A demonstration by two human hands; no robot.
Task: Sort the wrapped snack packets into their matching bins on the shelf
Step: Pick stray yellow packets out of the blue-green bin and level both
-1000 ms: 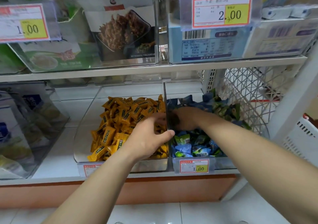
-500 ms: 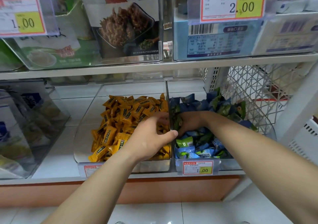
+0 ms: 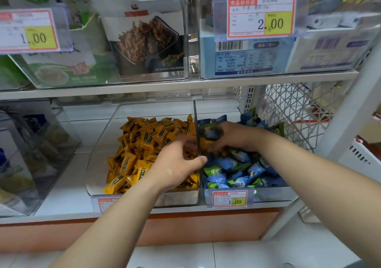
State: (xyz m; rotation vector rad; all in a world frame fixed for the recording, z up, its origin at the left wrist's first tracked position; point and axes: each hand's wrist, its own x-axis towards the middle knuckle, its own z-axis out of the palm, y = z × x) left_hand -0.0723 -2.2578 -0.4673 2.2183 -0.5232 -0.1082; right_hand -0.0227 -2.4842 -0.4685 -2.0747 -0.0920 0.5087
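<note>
sorting looks nearly done; right hand (image 3: 226,138) clutches a packet (image 3: 210,133) in the blue bin (image 3: 272,194); left hand (image 3: 177,164), grip unclear.

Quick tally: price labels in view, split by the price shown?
1.00 labels: 2
2.00 label: 1
Unreadable label, part-hidden on the orange bin's front: 1
Total: 4

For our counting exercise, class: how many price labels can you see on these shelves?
4 price labels: one upper left; one upper right; one on the blue-packet bin; one on the yellow-packet bin, partly behind the left forearm. Others may be hidden.
</note>
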